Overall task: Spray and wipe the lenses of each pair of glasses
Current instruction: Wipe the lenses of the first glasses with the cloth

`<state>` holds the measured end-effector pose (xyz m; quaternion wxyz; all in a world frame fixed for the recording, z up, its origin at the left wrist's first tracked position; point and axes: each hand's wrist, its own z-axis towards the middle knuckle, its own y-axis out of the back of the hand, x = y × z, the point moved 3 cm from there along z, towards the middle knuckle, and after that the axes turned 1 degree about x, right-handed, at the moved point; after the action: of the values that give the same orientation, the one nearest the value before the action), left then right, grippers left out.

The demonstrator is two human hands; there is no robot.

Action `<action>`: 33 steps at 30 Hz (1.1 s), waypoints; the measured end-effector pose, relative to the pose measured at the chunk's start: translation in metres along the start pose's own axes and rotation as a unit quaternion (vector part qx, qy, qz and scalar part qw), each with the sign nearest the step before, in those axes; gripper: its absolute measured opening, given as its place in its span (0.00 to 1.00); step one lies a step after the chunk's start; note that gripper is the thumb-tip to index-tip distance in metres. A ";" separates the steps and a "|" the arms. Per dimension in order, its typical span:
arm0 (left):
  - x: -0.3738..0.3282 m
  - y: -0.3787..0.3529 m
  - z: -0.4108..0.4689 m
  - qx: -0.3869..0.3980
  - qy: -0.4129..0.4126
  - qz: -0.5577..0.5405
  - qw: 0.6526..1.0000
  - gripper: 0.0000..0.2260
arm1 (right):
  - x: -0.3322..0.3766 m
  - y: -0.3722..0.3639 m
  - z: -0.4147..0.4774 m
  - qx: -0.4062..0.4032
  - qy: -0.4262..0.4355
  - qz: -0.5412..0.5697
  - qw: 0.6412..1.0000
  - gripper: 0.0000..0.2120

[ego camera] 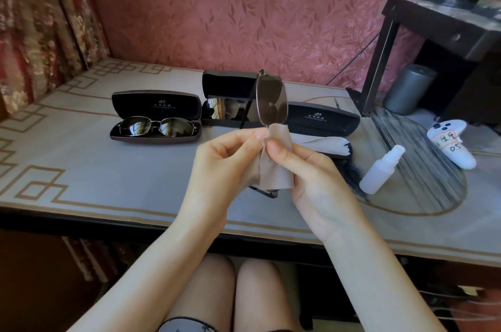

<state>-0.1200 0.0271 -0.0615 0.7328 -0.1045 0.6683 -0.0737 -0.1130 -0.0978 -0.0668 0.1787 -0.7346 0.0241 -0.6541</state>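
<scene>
A pair of brown-lensed sunglasses (272,104) stands on end above the table, one lens up, the lower lens wrapped in a beige cloth (276,166). My left hand (225,161) and my right hand (306,177) both pinch the cloth around that lower lens. A second pair of dark glasses (158,127) lies in an open case (156,115) at the left. A white spray bottle (381,170) lies on its side to the right of my hands.
Two more open black cases (230,87) (325,119) lie behind my hands, with another beige cloth (322,143). A white game controller (451,142), a grey cylinder (408,89) and a dark monitor stand (433,22) are at the right. The table edge (108,220) runs near my knees.
</scene>
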 end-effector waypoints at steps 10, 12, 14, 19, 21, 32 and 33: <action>-0.004 0.000 0.000 -0.016 0.005 -0.048 0.999 0.07 | 0.000 0.006 -0.009 0.027 0.013 -0.056 0.998 0.19; -0.004 0.002 0.002 -0.023 -0.002 -0.037 0.999 0.07 | -0.001 0.011 -0.012 0.037 0.010 -0.068 0.997 0.18; -0.003 0.001 0.003 -0.024 -0.009 -0.034 0.999 0.07 | -0.002 0.015 -0.014 0.034 0.008 -0.070 0.997 0.18; -0.001 -0.005 0.000 -0.020 -0.035 -0.005 0.999 0.08 | 0.001 0.011 -0.012 0.009 0.013 -0.065 0.998 0.19; -0.001 -0.010 -0.003 -0.011 -0.023 -0.033 0.999 0.09 | 0.002 0.008 -0.008 -0.008 0.028 -0.053 0.998 0.18; 0.004 -0.007 -0.002 -0.029 0.016 -0.034 0.999 0.08 | -0.001 -0.003 -0.002 -0.052 0.022 -0.002 0.998 0.16; 0.003 -0.007 -0.002 -0.027 0.016 -0.033 0.999 0.08 | 0.000 -0.002 -0.002 -0.052 0.026 -0.009 0.998 0.17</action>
<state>-0.1209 0.0191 -0.0631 0.7160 -0.1445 0.6781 -0.0813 -0.1151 -0.0962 -0.0659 0.1341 -0.7256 0.0561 -0.6726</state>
